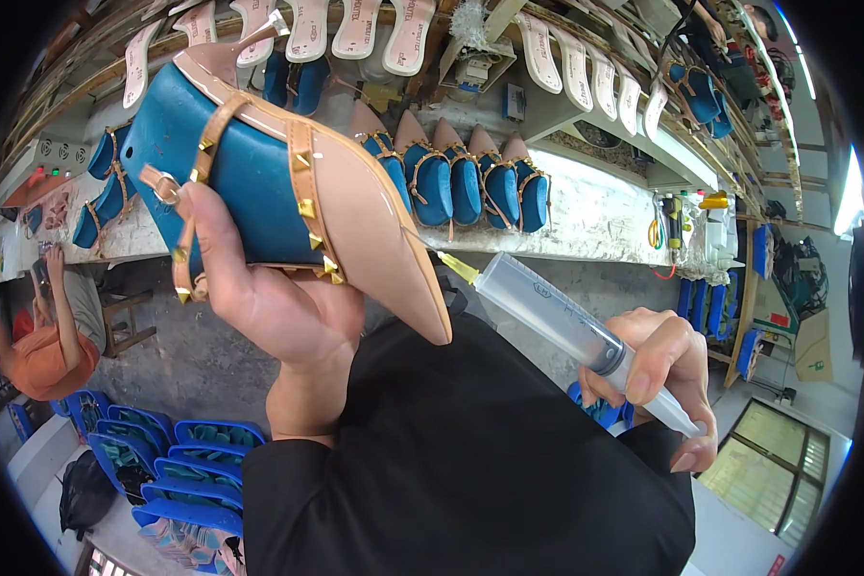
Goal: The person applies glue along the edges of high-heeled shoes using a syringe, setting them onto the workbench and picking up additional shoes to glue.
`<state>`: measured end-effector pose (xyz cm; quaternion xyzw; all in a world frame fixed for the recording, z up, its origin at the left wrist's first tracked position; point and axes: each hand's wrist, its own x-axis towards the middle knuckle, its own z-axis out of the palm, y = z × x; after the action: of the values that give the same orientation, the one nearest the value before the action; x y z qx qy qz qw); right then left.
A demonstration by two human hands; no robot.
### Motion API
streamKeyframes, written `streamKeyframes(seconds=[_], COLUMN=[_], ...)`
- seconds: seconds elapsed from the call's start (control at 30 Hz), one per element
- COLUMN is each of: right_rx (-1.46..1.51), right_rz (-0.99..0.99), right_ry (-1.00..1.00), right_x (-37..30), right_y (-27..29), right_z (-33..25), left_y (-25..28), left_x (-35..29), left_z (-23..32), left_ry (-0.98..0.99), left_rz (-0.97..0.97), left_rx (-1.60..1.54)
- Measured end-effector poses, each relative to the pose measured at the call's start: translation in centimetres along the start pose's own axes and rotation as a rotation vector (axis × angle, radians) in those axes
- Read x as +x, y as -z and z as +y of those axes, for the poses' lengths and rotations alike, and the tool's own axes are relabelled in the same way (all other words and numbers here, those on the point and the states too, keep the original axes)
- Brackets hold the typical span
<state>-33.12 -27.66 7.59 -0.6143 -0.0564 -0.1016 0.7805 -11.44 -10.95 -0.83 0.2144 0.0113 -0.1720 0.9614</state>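
Note:
My left hand (278, 307) is closed round a pointed beige high-heeled shoe (370, 216) with gold-studded tan straps, held up at the left and tilted with its toe down to the right. A blue shoe last (254, 216) fills the shoe, and my thumb presses by the strap buckle (163, 187). In my right hand (662, 370) is a clear plastic syringe (552, 307), with fingers round the barrel and thumb at the plunger end. Clear liquid seems to fill part of it. From its yellow hub, the thin needle reaches the shoe's edge near the toe; whether it touches I cannot tell.
Several similar shoes on blue lasts (466, 187) stand in a row on the white workbench (595, 226). Pale insoles (355, 29) hang along a rack above. Blue trays (197, 490) are stacked at the lower left. A person in orange (58, 355) works at the far left.

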Motion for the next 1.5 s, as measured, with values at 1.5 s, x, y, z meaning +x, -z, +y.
streamKeyframes(seconds=[1.5], right_rx=[0.024], right_rz=[-0.085], right_ry=[-0.104], right_x=[-1.3], right_y=[1.3], right_z=[0.8], left_y=[2.8], left_x=[4.9], left_z=[0.5], left_ry=[0.09], left_rz=[0.128], left_rx=[-0.134])
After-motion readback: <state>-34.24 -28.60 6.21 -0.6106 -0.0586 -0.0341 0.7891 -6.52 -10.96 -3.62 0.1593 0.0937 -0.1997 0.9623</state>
